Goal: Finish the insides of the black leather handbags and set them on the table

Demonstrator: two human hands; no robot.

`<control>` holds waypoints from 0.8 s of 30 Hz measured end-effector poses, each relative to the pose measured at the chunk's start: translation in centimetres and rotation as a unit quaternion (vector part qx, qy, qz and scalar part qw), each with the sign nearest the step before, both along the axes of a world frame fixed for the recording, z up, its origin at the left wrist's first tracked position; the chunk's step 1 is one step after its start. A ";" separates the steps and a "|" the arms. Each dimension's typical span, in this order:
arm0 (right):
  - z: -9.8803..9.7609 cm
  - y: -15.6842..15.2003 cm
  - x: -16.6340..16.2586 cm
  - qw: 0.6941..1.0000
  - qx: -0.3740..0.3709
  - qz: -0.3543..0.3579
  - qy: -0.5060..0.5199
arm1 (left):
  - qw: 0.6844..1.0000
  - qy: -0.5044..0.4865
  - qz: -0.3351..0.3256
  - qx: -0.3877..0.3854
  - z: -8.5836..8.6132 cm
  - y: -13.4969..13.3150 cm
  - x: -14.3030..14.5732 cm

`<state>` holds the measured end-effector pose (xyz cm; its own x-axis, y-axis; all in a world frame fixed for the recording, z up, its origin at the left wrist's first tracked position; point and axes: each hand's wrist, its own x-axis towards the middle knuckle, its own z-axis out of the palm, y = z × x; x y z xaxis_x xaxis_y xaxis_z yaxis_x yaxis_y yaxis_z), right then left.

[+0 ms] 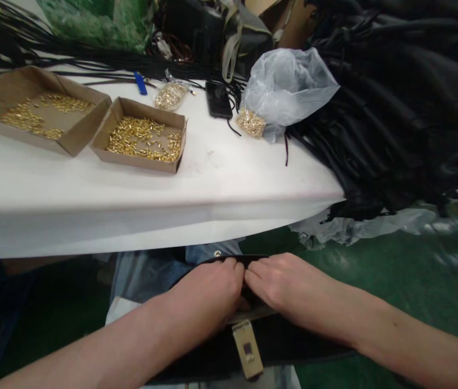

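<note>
My left hand (208,294) and my right hand (283,286) meet in my lap, below the white table's (221,178) front edge. Both have their fingers curled over the top edge of a black fabric piece (277,340) and pinch it side by side. A beige tag (248,349) hangs from that piece just under my hands. What lies under the fingertips is hidden.
Two cardboard trays (140,138) (34,108) of small gold parts sit on the table, with a black phone (218,100), a blue pen (140,83), small bags of gold parts (170,94) (250,123) and a clear plastic bag (288,86). Black cords (395,108) are piled at right. Green floor (415,270) lies below.
</note>
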<state>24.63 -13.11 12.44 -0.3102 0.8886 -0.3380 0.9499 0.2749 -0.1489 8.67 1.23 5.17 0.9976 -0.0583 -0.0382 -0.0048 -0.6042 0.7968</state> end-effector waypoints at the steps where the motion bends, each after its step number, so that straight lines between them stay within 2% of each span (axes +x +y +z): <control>1: 0.6 0.1 0.3 1.000 0.003 0.001 0.017 | 1.000 0.002 -0.009 -0.005 -0.7 -0.2 0.4; 4: 3.0 -0.8 1.4 0.996 0.037 -0.023 0.073 | 1.000 0.008 -0.014 0.001 -2.5 0.4 0.5; 6: 4.1 -2.2 2.2 0.991 0.063 -0.094 0.067 | 1.000 0.010 -0.003 0.021 -3.3 1.2 0.1; 8: 4.5 -3.8 2.6 0.979 0.077 -0.184 0.032 | 0.999 0.005 0.005 0.031 -3.6 1.7 -0.3; 11: 3.8 -5.6 2.4 0.957 0.059 -0.282 0.024 | 1.000 -0.018 0.008 0.014 -3.2 2.0 -0.4; 14: 2.6 -5.9 1.4 0.939 0.036 -0.339 0.033 | 0.999 -0.036 0.011 0.000 -2.5 1.7 -0.3; 18: 1.8 -4.5 0.5 0.936 -0.020 -0.346 0.060 | 0.998 -0.043 -0.029 0.034 -1.9 1.2 -0.6; 22: 1.6 -2.3 1.2 0.918 -0.050 -0.374 0.118 | 0.996 -0.075 -0.041 0.017 -1.5 0.5 -0.2; 24: 1.5 -1.4 1.8 0.910 -0.064 -0.382 0.148 | 0.997 -0.051 -0.060 0.015 -1.2 0.1 0.3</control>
